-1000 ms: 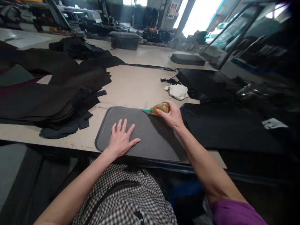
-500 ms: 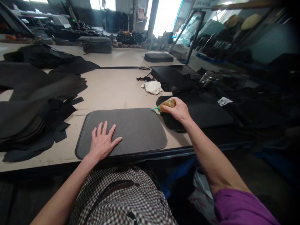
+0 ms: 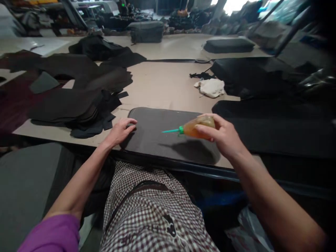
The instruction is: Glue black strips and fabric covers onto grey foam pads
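Note:
A dark grey rounded panel (image 3: pixel 157 134) lies flat on the table (image 3: pixel 168 78) in front of me. My right hand (image 3: pixel 223 134) is wrapped round a squeeze bottle (image 3: pixel 195 127) of amber liquid with a green cap and thin green nozzle. The bottle is held nearly level above the panel's right half, its nozzle pointing left, and casts a shadow on the panel. At the panel's left edge is my left hand (image 3: pixel 120 132), its thumb and fingers apart, with nothing seen between them.
Stacked dark cut pieces (image 3: pixel 68 108) cover the table's left side. A white cloth (image 3: pixel 210 87) lies behind the panel. Black panels (image 3: pixel 275 126) are at the right. Farther back stand a grey block-shaped stack (image 3: pixel 147 31) and a flat dark case (image 3: pixel 228 45).
The view has turned left and down. My left hand has gone from lying on the panel to its left edge. The bottle has moved from the panel's far right corner to above its surface.

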Tool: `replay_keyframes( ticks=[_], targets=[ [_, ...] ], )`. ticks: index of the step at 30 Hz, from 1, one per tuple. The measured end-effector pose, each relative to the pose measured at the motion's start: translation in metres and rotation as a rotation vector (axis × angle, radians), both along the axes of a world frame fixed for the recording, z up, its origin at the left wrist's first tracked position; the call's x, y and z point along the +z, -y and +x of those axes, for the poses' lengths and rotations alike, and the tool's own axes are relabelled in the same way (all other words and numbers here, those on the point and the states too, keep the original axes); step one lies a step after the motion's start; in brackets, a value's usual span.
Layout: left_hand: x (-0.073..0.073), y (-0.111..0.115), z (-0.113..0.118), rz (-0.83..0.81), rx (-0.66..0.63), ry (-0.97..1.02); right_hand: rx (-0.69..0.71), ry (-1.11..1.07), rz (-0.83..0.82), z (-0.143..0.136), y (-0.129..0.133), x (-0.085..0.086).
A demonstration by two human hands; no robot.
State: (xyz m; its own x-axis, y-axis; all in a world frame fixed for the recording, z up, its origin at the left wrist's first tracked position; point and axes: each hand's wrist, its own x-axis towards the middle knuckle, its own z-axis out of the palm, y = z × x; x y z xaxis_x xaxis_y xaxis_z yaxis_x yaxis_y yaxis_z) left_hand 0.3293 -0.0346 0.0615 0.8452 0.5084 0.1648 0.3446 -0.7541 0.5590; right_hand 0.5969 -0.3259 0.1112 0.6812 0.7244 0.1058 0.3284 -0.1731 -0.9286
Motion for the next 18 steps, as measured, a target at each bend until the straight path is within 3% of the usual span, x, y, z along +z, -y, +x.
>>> replay_keyframes(
  ticks=[4,9,14,18],
  targets=[
    [-0.002,-0.019,-0.020,0.098,-0.103,-0.100,0.284,-0.004,-0.062,-0.065,-0.043,-0.012],
    [-0.014,-0.024,-0.022,0.156,-0.116,-0.250,0.309,0.239,-0.070,-0.115,-0.083,-0.025],
    [-0.015,-0.022,-0.021,0.204,-0.102,-0.282,0.318,0.445,-0.087,-0.134,-0.095,-0.029],
    [-0.016,-0.023,-0.019,0.214,-0.110,-0.298,0.324,0.493,-0.108,-0.128,-0.087,-0.023]
  ],
)
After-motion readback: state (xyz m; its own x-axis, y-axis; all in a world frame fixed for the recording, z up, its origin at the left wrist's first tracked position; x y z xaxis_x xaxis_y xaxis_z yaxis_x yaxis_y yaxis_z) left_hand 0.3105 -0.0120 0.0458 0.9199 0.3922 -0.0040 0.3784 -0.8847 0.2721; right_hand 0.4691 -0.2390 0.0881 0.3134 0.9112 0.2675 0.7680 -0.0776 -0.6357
